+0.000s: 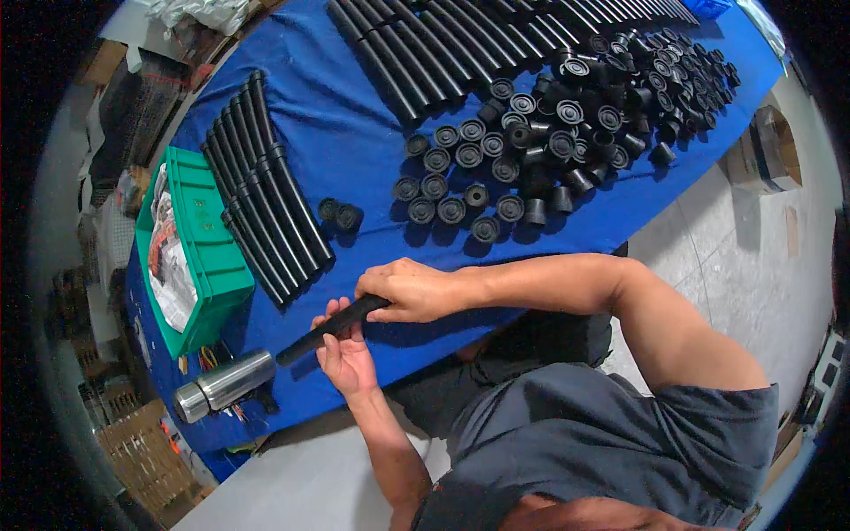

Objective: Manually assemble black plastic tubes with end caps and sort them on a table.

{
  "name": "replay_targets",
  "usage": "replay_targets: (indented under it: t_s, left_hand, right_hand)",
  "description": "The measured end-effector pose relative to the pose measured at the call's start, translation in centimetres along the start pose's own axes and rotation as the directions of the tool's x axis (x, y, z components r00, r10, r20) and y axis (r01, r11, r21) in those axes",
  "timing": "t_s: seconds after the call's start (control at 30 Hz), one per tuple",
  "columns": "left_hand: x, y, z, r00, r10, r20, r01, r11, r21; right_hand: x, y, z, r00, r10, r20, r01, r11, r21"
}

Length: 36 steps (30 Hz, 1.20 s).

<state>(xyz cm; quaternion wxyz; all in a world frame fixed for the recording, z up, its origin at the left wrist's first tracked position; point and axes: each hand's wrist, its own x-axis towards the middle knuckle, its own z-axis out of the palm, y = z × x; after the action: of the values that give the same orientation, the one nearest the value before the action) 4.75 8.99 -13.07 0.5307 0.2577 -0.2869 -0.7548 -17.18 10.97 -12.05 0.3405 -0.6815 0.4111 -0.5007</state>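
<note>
tube: right hand clasping upper end, left hand curled round its middle.

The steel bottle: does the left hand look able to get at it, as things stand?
Probably yes: the steel bottle lies near the left hand, and only the tube's end comes close to the path. The tube lies across that hand, though, so it may need releasing first.
</note>
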Motion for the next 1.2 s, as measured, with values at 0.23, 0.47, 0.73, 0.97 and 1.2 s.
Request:
replay_targets:
  t_s: [0.23,0.47,0.73,0.97,1.2]
  left_hand:
    - [0.1,0.3,-1.2,0.996,-0.010,0.091,0.010,1.000,0.002]
    - [-0.2,0.1,-1.0,0.998,-0.039,0.050,0.041,0.998,-0.044]
    - [0.2,0.1,-0.5,0.998,-0.042,0.050,0.044,0.998,-0.042]
    - [0.3,0.1,-1.3,0.991,-0.029,0.134,0.037,0.997,-0.061]
    - [0.0,0.0,0.0,0.997,-0.023,0.080,0.025,1.000,-0.016]
  right_hand:
    - [1.3,-2.5,-2.3,0.822,0.421,0.385,-0.512,0.841,0.174]
    - [-0.1,-0.4,-0.3,0.985,-0.175,-0.011,0.171,0.975,-0.144]
    - [-0.2,-0.5,-0.4,0.997,-0.060,0.049,0.064,0.995,-0.080]
    - [-0.2,-0.5,-0.4,0.994,0.017,0.107,-0.019,1.000,0.019]
    - [-0.2,-0.2,-0.2,0.994,-0.033,0.103,0.042,0.995,-0.090]
